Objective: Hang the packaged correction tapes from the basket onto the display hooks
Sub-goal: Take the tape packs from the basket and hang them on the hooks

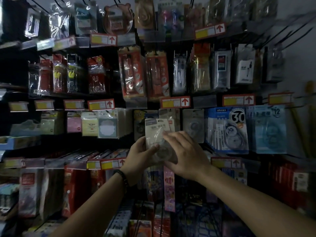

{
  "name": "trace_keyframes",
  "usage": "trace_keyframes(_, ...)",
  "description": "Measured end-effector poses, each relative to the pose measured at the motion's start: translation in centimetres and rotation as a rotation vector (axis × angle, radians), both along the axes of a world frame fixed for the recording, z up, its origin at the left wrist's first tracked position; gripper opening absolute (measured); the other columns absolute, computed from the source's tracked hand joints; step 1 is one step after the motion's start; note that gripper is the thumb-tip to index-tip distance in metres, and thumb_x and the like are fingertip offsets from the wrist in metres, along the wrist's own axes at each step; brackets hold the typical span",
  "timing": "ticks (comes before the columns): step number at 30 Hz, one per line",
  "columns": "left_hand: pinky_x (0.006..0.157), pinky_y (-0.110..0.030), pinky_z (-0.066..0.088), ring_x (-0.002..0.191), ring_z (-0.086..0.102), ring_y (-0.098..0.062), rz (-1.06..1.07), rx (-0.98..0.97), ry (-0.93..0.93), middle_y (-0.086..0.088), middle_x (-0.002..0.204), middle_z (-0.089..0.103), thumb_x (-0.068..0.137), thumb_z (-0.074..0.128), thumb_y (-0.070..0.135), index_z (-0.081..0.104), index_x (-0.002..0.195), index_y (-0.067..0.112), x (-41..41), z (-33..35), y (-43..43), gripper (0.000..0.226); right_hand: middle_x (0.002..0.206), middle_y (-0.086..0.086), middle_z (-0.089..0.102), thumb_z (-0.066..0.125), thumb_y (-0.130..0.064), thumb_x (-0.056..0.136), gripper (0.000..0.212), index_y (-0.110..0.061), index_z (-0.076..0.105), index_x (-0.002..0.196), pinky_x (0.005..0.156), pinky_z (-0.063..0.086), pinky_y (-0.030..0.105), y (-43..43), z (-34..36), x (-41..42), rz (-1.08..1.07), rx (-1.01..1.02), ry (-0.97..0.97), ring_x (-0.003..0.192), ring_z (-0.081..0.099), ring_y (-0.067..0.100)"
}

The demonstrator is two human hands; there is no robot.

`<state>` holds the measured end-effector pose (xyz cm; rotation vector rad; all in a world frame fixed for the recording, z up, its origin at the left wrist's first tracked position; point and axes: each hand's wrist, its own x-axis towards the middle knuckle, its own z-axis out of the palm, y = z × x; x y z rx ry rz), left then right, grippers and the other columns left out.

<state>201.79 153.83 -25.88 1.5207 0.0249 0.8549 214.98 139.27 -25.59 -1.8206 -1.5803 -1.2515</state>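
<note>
A beige carded correction tape pack is held up in front of the display wall, level with the row of hanging correction tapes. My left hand grips its lower left edge, thumb across the front. My right hand lies over the pack's lower right, fingers fairly straight on the clear blister; whether it grips is unclear. Behind the pack hang similar beige packs. The hook itself is hidden by the pack. The blue wire basket shows dimly at the bottom.
Blue correction tape packs and pale blue ones hang to the right. Sticky notes sit to the left. Red and yellow price tags run along each rail. Pens and compasses hang above, packaged goods below.
</note>
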Motion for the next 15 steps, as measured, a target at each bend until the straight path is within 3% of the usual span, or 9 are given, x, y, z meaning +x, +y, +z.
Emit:
trace_keyframes(4,0.082,-0.032,0.064,0.104,0.077,-0.016,0.13,0.17,0.029,-0.006,0.122,0.076,0.094,0.074,0.003,0.057,0.139,0.016,-0.2,0.4,-0.3,0.049,0.143,0.002,0.049,0.076,-0.049,0.084,0.093,-0.016,0.035,0.16,0.103,0.053,0.043,-0.4,0.4,0.9,-0.077,0.035,-0.005,0.137,0.042,0.025)
trace_keyframes(7,0.078,-0.02,0.061,0.099,0.076,-0.006,0.253,0.271,0.021,0.003,0.12,0.074,0.095,0.076,0.009,0.056,0.138,0.023,-0.6,-0.1,-0.3,0.05,0.145,0.004,0.046,0.079,-0.049,0.083,0.097,-0.018,0.031,0.161,0.103,0.053,0.046,-0.1,1.2,1.3,-0.163,0.041,0.006,0.139,0.04,0.028)
trace_keyframes(11,0.077,-0.016,0.058,0.104,0.071,-0.003,0.323,0.361,0.069,0.009,0.121,0.071,0.095,0.076,0.017,0.059,0.137,0.025,-1.1,-1.0,0.4,0.045,0.147,0.008,0.046,0.081,-0.046,0.082,0.095,-0.015,0.035,0.159,0.096,0.056,0.05,0.7,1.8,1.3,-0.258,0.026,0.015,0.139,0.04,0.031)
trace_keyframes(15,0.083,-0.022,0.059,0.106,0.072,-0.009,0.36,0.402,0.109,0.008,0.12,0.073,0.094,0.078,0.019,0.065,0.132,0.024,-1.1,-1.6,1.2,0.04,0.146,0.009,0.048,0.086,-0.044,0.078,0.096,-0.014,0.041,0.157,0.092,0.056,0.052,1.3,2.2,1.3,-0.306,0.053,0.004,0.137,0.043,0.032)
